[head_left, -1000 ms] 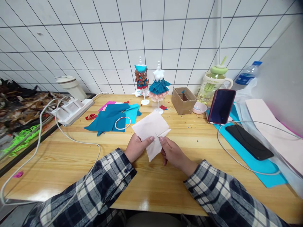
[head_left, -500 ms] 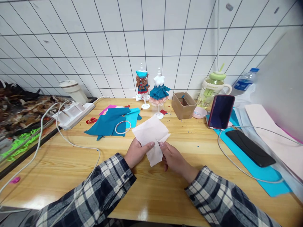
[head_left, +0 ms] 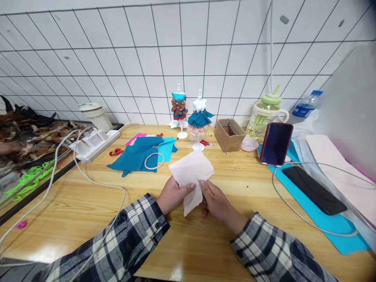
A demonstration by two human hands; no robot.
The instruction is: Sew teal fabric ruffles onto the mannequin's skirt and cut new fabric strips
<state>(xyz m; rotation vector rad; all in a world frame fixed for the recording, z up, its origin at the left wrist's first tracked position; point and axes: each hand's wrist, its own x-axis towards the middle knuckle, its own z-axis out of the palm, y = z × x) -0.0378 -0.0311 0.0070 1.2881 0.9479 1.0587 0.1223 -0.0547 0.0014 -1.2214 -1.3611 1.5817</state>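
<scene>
A pale pink piece of crepe paper (head_left: 192,168) is held up over the table, with uneven edges. My left hand (head_left: 173,194) pinches its lower left part, thumb on top and fingers behind. At the paper's right side is my right hand (head_left: 216,197), closed round a thin pointed metal tool (head_left: 197,178). Only its tip shows against the paper, like the point of small scissors; the rest is hidden in the fingers. Behind the paper stands a small white dress form (head_left: 199,105) in a blue and pink ruffled skirt, beside another dressed form (head_left: 179,105).
Blue paper sheets (head_left: 135,154) lie left with a white ring (head_left: 146,161). A cardboard box (head_left: 227,140), a pink bowl (head_left: 249,145), a propped phone (head_left: 276,143) and a flat black phone (head_left: 314,190) are right. A power strip (head_left: 95,145) trails cables; another person's hand (head_left: 8,148) shows far left.
The view has tilted slightly, so everything sits a little lower. The paper has shifted slightly in my hands, its upper right part now lying flatter. Another person's hand has appeared at far left.
</scene>
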